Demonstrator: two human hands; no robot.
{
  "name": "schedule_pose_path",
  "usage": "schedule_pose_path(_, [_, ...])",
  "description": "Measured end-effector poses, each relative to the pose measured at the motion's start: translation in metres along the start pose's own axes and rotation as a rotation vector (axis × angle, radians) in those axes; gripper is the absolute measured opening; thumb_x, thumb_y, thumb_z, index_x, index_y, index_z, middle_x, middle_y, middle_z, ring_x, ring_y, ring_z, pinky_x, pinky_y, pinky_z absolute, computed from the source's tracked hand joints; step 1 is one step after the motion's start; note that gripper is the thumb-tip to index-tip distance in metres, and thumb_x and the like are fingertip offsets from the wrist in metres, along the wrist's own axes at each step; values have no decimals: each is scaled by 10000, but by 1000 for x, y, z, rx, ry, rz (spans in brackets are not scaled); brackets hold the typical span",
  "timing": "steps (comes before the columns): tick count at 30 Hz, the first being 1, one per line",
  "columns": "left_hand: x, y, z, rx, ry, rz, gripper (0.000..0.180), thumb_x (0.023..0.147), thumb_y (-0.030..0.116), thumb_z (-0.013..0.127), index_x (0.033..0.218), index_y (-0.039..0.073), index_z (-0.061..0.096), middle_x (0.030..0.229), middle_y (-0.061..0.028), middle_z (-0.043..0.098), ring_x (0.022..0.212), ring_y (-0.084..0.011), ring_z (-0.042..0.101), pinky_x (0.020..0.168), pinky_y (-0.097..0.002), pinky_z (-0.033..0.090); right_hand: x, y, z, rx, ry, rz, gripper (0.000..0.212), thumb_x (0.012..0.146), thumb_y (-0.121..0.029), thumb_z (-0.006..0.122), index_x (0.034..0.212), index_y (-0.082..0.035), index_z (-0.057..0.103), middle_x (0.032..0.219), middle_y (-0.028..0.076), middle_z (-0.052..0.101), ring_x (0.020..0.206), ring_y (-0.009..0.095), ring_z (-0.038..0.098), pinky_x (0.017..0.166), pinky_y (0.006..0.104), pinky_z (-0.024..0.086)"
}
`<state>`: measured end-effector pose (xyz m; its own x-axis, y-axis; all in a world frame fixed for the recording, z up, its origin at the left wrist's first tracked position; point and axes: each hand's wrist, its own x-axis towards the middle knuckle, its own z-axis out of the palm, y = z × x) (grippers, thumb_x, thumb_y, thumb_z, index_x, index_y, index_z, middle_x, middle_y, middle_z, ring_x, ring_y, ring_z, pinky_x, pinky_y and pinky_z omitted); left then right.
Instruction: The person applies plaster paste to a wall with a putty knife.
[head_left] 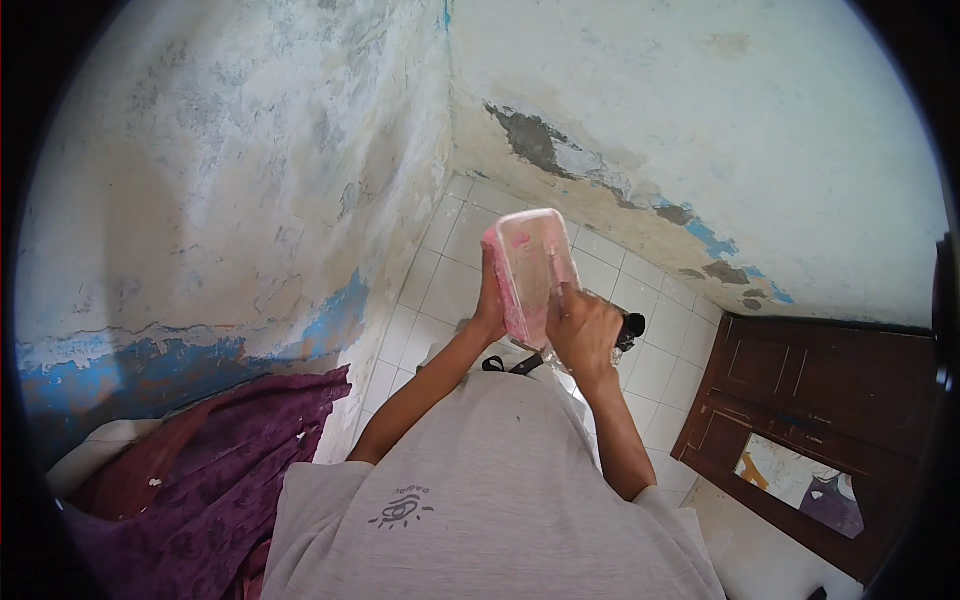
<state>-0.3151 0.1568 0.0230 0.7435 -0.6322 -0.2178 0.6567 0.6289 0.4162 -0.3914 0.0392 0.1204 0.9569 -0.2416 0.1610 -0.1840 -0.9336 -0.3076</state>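
Note:
A pink rectangular plastic container [508, 290] with a pale, smeared rim is held up in front of my body, its open side tilted toward me. Pinkish and whitish residue marks its inside. My left hand [490, 305] supports the container along its left wall, thumb side up. At the right near edge, my right hand [587, 330] is closed, its knuckles over the rim and its fingertips toward the inside. What those fingers hold, if anything, is hidden.
White floor tiles [650, 300] lie below, with a black object [632, 328] beyond my right hand. Peeling walls [250, 150] meet in the corner ahead. Purple patterned cloth [230, 450] is at left; a dark wooden cabinet [800, 390] with a mirror-like panel [800, 480] stands at right.

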Motion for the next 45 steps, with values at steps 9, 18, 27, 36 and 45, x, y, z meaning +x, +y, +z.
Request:
schedule_pose_path(9, [-2, 7, 7, 28, -38, 6, 934, 951, 837, 200, 1595, 168, 303, 1497, -125, 492, 1339, -299, 545, 1124, -500, 471, -2, -2, -14, 44, 8, 27, 191, 876, -181, 677, 756, -43, 621, 655, 170, 644, 583, 387, 650, 549, 485, 503])
schedule_pose_path(18, [-2, 11, 2, -14, -57, 40, 944, 955, 831, 186, 1592, 145, 307, 1485, -135, 512, 1327, -288, 561, 1114, -479, 483, 0, -4, -20, 72, 10, 29, 207, 873, -208, 690, 772, -38, 631, 659, 170, 653, 564, 386, 647, 533, 488, 501])
schedule_pose_path(27, [2, 10, -6, 7, -4, 4, 966, 945, 843, 182, 1604, 143, 275, 1507, -139, 484, 1343, -298, 545, 1121, -481, 478, 5, -2, -5, 45, -9, -33, 116, 862, -154, 677, 812, -50, 667, 683, 150, 673, 575, 356, 674, 532, 466, 525])
schedule_pose_path(36, [3, 11, -2, -31, -40, -61, 960, 946, 844, 176, 1601, 151, 290, 1517, -128, 475, 1360, -291, 528, 1126, -482, 472, 19, -6, 3, 9, -82, 15, 150, 852, -188, 676, 789, -51, 677, 683, 170, 682, 605, 382, 689, 548, 473, 539])
schedule_pose_path(45, [3, 8, -15, -36, -23, -40, 958, 934, 856, 231, 1606, 176, 287, 1541, -129, 449, 1377, -326, 505, 1151, -533, 431, 18, -10, 17, -1, -82, 30, 176, 846, -227, 688, 825, -53, 689, 664, 197, 668, 597, 408, 676, 564, 501, 539])
